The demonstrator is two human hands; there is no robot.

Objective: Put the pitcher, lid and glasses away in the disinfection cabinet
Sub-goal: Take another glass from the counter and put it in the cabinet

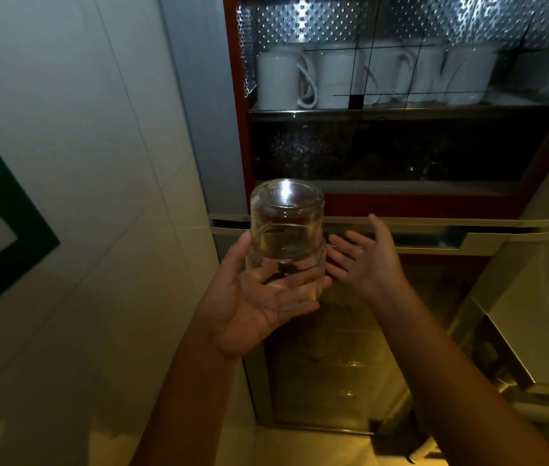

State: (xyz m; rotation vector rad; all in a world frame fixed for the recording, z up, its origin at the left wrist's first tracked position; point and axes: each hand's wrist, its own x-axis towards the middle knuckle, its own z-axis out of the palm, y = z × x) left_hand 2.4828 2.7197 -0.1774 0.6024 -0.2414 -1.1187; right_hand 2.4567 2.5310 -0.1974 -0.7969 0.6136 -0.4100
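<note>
Both bare forearms reach up from near edge toward far centre. Left hand (259,297) palm up, thumb up along left side of stacked glasses (286,230), fingers wrapped under lower one. Right hand (364,260) just to the right, palm facing left, fingers straight, spread, holding nothing; contact unclear.

Location: a kitchen or pantry area. A red-framed disinfection cabinet (237,129) is standing beside a pale tiled wall (98,163). Its upper shelf (367,111) is carrying a row of white mugs (278,80), and a perforated metal panel (300,25) is lining the compartment behind them. Below, a lower compartment (300,381) is glowing yellow, with wire racks (353,364) showing faintly inside it. To the right, a metal-edged unit (508,358) is adjoining the cabinet; its type is not resolving in the dim light.
</note>
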